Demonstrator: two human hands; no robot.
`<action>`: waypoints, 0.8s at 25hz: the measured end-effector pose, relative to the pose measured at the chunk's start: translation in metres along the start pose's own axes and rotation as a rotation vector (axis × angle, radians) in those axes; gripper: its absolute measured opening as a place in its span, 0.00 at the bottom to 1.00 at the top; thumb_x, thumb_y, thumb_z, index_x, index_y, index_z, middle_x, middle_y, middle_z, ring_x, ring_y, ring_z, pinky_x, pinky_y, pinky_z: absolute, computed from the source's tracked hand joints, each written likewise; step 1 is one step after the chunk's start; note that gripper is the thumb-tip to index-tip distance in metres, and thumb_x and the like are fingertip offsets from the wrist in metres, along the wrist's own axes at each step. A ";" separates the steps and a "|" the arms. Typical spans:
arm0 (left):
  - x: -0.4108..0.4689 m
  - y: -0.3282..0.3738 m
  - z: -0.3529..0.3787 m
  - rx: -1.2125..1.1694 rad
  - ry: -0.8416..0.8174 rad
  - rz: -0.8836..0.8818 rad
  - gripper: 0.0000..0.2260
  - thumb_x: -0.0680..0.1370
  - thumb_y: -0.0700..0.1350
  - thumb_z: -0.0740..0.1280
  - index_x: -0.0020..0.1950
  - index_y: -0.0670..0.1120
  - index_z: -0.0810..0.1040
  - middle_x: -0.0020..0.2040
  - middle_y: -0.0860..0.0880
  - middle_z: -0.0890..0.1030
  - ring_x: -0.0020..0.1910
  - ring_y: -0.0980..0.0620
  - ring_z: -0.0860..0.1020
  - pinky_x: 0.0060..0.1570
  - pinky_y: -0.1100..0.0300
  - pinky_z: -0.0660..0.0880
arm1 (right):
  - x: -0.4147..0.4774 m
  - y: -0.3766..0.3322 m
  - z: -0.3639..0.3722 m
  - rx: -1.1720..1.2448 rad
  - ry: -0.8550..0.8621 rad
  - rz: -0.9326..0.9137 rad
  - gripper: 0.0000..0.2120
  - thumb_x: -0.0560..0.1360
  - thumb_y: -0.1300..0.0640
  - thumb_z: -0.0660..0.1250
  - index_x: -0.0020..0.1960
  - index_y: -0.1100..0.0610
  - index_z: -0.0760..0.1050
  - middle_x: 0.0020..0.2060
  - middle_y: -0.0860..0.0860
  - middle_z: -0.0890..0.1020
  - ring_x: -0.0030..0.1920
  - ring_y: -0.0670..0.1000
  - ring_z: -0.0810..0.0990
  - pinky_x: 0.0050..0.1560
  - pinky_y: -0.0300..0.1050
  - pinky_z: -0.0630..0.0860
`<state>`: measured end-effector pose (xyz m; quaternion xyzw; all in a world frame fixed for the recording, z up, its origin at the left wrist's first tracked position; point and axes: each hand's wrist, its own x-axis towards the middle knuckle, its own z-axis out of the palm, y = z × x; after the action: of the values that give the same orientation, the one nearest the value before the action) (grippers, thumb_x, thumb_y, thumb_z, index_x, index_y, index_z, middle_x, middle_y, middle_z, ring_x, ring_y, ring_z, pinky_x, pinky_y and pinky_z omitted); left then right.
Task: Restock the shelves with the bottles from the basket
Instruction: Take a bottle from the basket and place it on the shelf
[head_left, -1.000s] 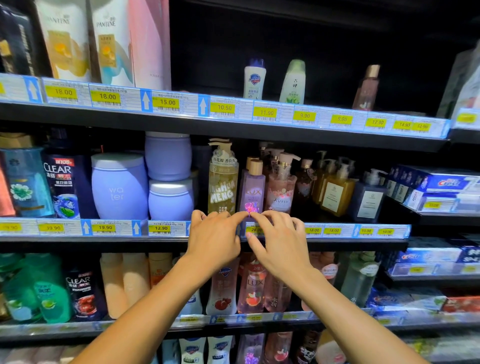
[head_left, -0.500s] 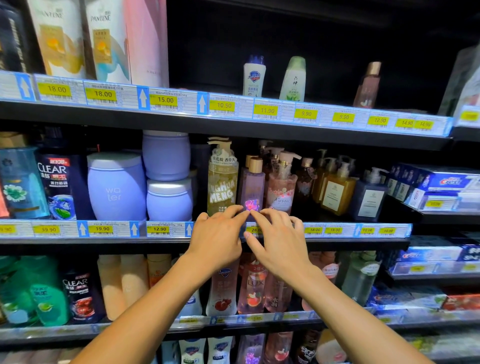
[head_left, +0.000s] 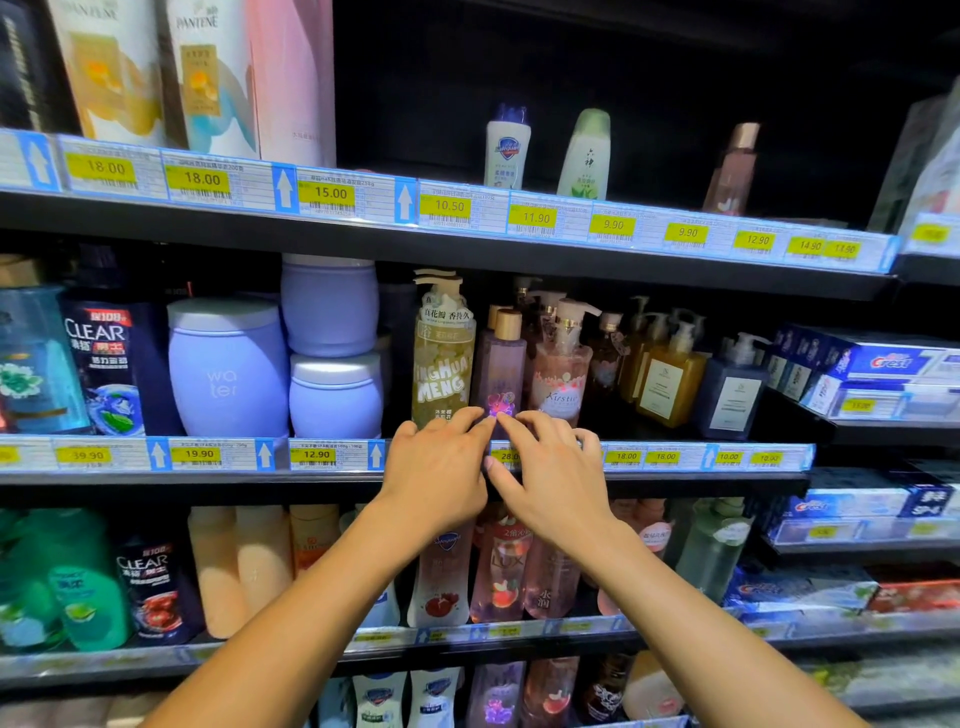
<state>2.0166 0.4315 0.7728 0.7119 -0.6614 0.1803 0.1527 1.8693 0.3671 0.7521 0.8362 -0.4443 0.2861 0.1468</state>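
A purple bottle (head_left: 501, 364) with a gold cap and a pink flower mark stands upright on the middle shelf (head_left: 675, 480), between a yellow-green pump bottle (head_left: 441, 353) and a pink pump bottle (head_left: 561, 374). My left hand (head_left: 434, 467) and my right hand (head_left: 550, 473) are side by side at the shelf edge, fingers stretched forward. Their fingertips meet at the base of the purple bottle and touch it. Neither hand wraps round it. The basket is out of view.
Purple jars (head_left: 228, 369) and dark CLEAR shampoo (head_left: 109, 364) fill the middle shelf's left; amber and dark pump bottles (head_left: 670, 379) stand to the right. Toothpaste boxes (head_left: 872, 369) sit far right. The upper shelf (head_left: 467, 244) holds three small bottles with dark gaps.
Both hands stay at the purple bottle's base; the fingertips have crept slightly up and forward against it. The view has shifted a little.
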 end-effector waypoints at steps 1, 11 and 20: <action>0.000 0.000 0.000 -0.001 -0.002 0.001 0.29 0.78 0.50 0.59 0.80 0.54 0.61 0.80 0.54 0.62 0.72 0.48 0.72 0.63 0.46 0.68 | 0.000 0.000 0.001 0.003 0.005 0.002 0.28 0.77 0.35 0.55 0.73 0.45 0.69 0.67 0.46 0.75 0.67 0.51 0.73 0.64 0.56 0.65; -0.012 -0.002 -0.004 -0.054 0.078 -0.009 0.24 0.78 0.51 0.61 0.75 0.53 0.70 0.69 0.55 0.75 0.66 0.51 0.73 0.63 0.49 0.67 | -0.003 0.003 -0.008 0.060 -0.027 -0.022 0.27 0.78 0.38 0.57 0.74 0.46 0.68 0.68 0.46 0.74 0.69 0.51 0.70 0.68 0.54 0.64; -0.103 0.014 0.002 -0.033 0.132 -0.087 0.27 0.72 0.52 0.63 0.73 0.53 0.72 0.73 0.50 0.73 0.72 0.47 0.71 0.67 0.45 0.72 | -0.065 -0.002 -0.022 0.286 0.016 -0.104 0.25 0.72 0.43 0.62 0.68 0.47 0.74 0.66 0.47 0.75 0.68 0.52 0.71 0.69 0.55 0.67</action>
<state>1.9969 0.5207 0.7234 0.7239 -0.6212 0.2092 0.2153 1.8343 0.4219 0.7297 0.8682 -0.3540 0.3450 0.0445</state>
